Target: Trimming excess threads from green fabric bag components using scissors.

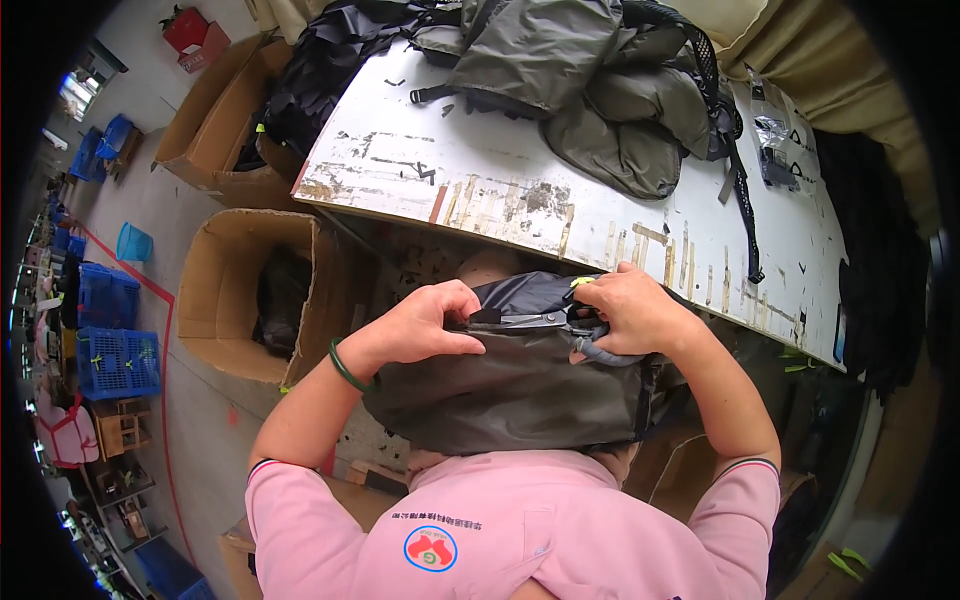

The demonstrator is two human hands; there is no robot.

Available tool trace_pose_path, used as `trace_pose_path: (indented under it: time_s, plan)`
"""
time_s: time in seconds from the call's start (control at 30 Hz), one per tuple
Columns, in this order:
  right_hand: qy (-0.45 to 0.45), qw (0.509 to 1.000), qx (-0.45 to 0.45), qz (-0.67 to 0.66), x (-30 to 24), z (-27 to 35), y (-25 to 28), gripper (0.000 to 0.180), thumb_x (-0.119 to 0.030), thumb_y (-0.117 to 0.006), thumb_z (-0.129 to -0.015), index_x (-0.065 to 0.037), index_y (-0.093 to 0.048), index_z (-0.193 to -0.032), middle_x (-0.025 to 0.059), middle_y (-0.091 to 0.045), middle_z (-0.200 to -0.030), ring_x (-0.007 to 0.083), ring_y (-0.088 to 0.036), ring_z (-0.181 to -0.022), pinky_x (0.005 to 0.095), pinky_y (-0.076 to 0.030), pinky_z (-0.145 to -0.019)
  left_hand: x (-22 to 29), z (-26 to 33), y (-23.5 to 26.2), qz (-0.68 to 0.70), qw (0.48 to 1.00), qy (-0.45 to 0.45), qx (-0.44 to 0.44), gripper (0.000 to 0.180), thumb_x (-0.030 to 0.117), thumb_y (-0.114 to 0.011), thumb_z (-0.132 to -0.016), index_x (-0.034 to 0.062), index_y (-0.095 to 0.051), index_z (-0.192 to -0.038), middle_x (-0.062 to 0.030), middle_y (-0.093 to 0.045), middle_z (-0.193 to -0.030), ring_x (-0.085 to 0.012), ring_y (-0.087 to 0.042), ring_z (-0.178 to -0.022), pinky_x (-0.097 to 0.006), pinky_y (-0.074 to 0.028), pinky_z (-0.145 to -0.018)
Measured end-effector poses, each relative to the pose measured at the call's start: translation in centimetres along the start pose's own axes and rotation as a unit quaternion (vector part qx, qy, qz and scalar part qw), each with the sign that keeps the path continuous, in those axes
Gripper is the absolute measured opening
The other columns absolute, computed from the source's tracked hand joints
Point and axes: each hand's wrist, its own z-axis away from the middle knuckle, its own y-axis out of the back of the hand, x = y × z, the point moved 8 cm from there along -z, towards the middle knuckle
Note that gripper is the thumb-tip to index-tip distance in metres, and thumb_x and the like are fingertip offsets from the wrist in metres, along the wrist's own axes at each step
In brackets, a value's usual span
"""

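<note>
Your left hand (425,322) and right hand (625,312) both pinch the top edge of a dark grey fabric bag (510,385), which sits at centre frame against your pink shirt (500,530). Beyond it, the scuffed white worktable (560,190) carries a heap of grey-green bags (590,80) at upper centre. An open brown cardboard box (235,290) stands at left.

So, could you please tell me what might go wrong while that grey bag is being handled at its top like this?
1. The left hand and right hand pinch the grey bag at its zipper; fabric or a fingertip might catch there.
2. The bag sits on the lap, off the white table, so it could slide off if the grip loosens.
3. The black strap trailing across the table might snag.
</note>
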Motion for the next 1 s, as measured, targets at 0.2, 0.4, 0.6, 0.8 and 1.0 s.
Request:
trace_pose_path:
  time_s: [0.2,0.4,0.6,0.8,1.0]
  plan:
    - [0.004,1.000,-0.010,-0.008,-0.7,-0.7,-0.3,0.056,-0.055,-0.083,-0.063,-0.007,-0.061,-0.083,0.0070,-0.064,-0.073,0.0290,-0.064,-0.077,0.0383,-0.042,-0.075,0.2,0.1,0.0,-0.001,1.000,0.001,0.004,0.033,0.018,-0.084,-0.073,0.0014,-0.057,-0.085,-0.0046,-0.054,-0.088,-0.0158,-0.051,-0.078,-0.029,-0.045,-0.071]
    - [-0.007,1.000,-0.028,-0.002,-0.2,-0.6,-0.9,0.057,-0.058,-0.080,-0.067,-0.007,-0.061,-0.083,0.0102,-0.065,-0.071,0.0322,-0.064,-0.076,0.0386,-0.043,-0.078,0.5,0.0,0.0,-0.013,1.000,0.014,0.003,0.033,0.019,-0.084,-0.073,0.0018,-0.056,-0.080,-0.0063,-0.057,-0.093,-0.0167,-0.054,-0.081,-0.029,-0.047,-0.074]
    - [-0.017,0.999,-0.026,0.020,0.2,-0.2,-1.5,0.058,-0.060,-0.080,-0.066,-0.007,-0.063,-0.083,0.0117,-0.064,-0.065,0.0342,-0.062,-0.070,0.0391,-0.043,-0.079,0.5,0.1,-0.2,0.008,0.999,0.032,-0.001,0.030,0.016,-0.084,-0.073,0.0048,-0.056,-0.076,-0.0048,-0.057,-0.100,-0.0126,-0.051,-0.083,-0.027,-0.044,-0.075]
    - [0.014,1.000,0.003,-0.018,-1.0,-0.4,-0.5,0.057,-0.055,-0.083,-0.064,-0.006,-0.060,-0.077,0.0095,-0.062,-0.065,0.0321,-0.061,-0.070,0.0385,-0.041,-0.074,0.7,0.0,-0.5,0.003,1.000,0.030,-0.008,0.032,0.017,-0.085,-0.073,0.0044,-0.055,-0.075,-0.0054,-0.057,-0.100,-0.0127,-0.050,-0.083,-0.027,-0.044,-0.076]
    - [0.006,1.000,-0.025,-0.005,-0.9,-0.8,-0.4,0.056,-0.055,-0.083,-0.064,-0.006,-0.060,-0.080,0.0086,-0.061,-0.066,0.0315,-0.061,-0.071,0.0390,-0.041,-0.074,0.7,0.1,-0.2,-0.011,1.000,0.021,0.003,0.034,0.018,-0.085,-0.072,0.0046,-0.054,-0.075,-0.0059,-0.058,-0.101,-0.0137,-0.051,-0.084,-0.028,-0.044,-0.076]
